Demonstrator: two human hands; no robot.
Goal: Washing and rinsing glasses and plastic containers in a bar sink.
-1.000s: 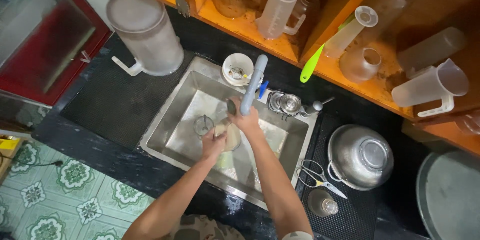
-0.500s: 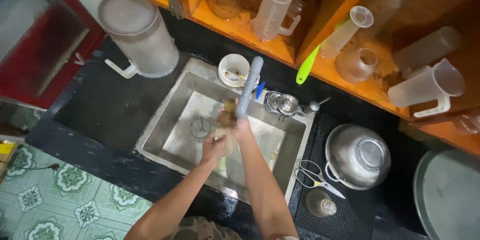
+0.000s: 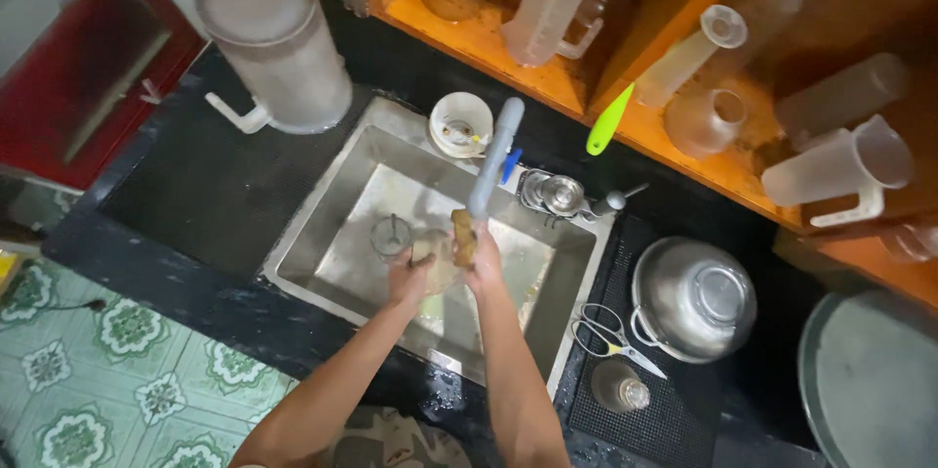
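Over sink middle, under tap: left hand cups pale dish; right hand grips brown sponge, long axis upright, touching dish's right edge.

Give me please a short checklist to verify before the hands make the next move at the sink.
1. Left hand holds the pale item over the sink: ok.
2. Right hand has its grip on the sponge: ok.
3. Hands are below the faucet: ok.
4. Water running: cannot tell.
5. Drain strainer free of items: ok.
6. Scissors lie on the mat, apart from both arms: ok.
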